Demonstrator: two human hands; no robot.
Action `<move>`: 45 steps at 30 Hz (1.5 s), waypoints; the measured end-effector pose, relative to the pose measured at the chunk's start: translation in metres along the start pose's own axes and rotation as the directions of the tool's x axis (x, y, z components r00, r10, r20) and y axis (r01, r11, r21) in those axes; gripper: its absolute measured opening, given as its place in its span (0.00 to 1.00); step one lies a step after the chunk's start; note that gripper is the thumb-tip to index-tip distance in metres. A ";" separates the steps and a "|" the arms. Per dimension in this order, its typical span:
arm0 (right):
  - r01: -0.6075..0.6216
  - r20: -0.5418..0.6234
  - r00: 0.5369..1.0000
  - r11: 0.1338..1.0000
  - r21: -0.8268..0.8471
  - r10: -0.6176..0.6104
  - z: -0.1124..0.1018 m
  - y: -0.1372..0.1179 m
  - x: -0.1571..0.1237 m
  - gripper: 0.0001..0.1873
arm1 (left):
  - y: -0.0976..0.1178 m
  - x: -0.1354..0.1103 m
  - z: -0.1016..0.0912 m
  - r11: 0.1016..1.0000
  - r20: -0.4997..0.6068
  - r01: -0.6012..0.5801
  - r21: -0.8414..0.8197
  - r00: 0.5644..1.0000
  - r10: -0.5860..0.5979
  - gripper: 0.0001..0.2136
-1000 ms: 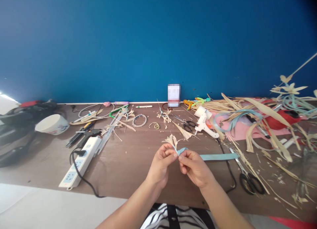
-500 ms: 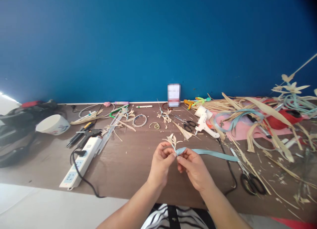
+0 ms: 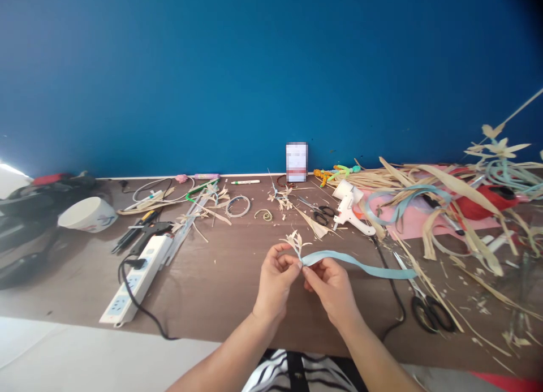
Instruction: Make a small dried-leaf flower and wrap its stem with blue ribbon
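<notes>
My left hand [image 3: 278,276] pinches the base of a small cream flower [image 3: 296,242] with thin pointed petals, which stands up above my fingertips. A pale blue ribbon [image 3: 360,265] starts at the flower's base and trails off to the right, its far end by the blades of the scissors [image 3: 426,304]. My right hand [image 3: 331,290] is closed, thumb and forefinger pinched together at the near end of the ribbon, touching the left fingertips. The exact join of flower and ribbon is hidden by the fingers.
A white glue gun [image 3: 351,211] lies behind my right hand, its black cord running forward. Dry husk strips [image 3: 399,182] crowd the right side. To the left are a power strip [image 3: 138,281], a dark glue gun [image 3: 150,233] and a white bowl [image 3: 87,215]. A second pair of scissors [image 3: 321,212] lies centrally.
My right fingers have shifted so the ribbon now arches free above them. The ribbon's loose end has slid slightly to the right. My left hand still holds the flower.
</notes>
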State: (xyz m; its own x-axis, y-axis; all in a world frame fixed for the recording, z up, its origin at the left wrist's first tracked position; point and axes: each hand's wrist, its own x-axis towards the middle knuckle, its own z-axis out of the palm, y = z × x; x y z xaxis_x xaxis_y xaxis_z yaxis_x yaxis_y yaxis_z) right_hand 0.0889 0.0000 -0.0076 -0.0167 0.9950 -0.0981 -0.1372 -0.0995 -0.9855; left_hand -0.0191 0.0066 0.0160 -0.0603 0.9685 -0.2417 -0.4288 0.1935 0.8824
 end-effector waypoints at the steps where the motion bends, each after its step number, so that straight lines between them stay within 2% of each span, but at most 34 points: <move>1: 0.005 0.000 1.000 1.000 -0.016 -0.005 0.000 0.000 0.000 0.08 | 0.000 0.000 0.000 1.000 0.001 -0.002 0.005 1.000 0.002 0.17; 4: 0.011 -0.011 1.000 0.997 -0.077 -0.012 -0.001 -0.002 0.001 0.08 | 0.001 0.002 -0.002 1.000 0.014 0.013 0.010 1.000 -0.013 0.15; 8: 0.020 -0.020 1.000 0.992 -0.122 -0.023 -0.001 -0.006 0.001 0.09 | 0.002 0.006 -0.005 0.996 0.052 0.090 0.021 0.994 -0.091 0.13; 14: -0.016 0.006 1.000 0.989 -0.148 0.018 -0.003 -0.013 0.001 0.09 | 0.009 0.010 -0.010 0.978 0.155 0.201 0.050 0.966 -0.206 0.08; 18: -0.013 0.051 0.998 0.985 -0.171 0.022 -0.004 -0.012 0.001 0.09 | 0.012 0.012 -0.011 0.969 0.200 0.234 0.079 0.948 -0.246 0.05; 29: 0.020 0.051 0.999 0.998 -0.055 -0.017 -0.002 -0.004 0.001 0.06 | 0.009 0.011 -0.008 0.977 0.093 0.209 0.035 0.973 -0.211 0.07; 37: -0.013 0.056 0.998 1.000 0.027 0.011 -0.002 -0.003 0.001 0.07 | 0.012 0.010 -0.012 0.978 0.142 0.185 0.095 0.970 -0.197 0.05; 42: -0.033 0.077 0.997 0.996 0.083 0.026 -0.001 0.000 0.002 0.08 | 0.012 0.010 -0.012 0.981 0.129 0.133 0.141 0.980 -0.152 0.04; 45: -0.018 0.073 0.997 0.998 0.061 0.013 -0.002 0.001 0.003 0.08 | 0.011 0.011 -0.011 0.982 0.117 0.088 0.170 0.987 -0.108 0.03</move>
State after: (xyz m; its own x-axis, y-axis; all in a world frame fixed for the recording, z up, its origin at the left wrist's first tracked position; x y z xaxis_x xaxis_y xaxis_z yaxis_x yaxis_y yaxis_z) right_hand 0.0910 0.0025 -0.0089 -0.0909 0.9908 -0.1008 -0.1970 -0.1171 -0.9734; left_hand -0.0346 0.0173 0.0190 0.0922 0.9534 -0.2873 -0.2733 0.3016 0.9134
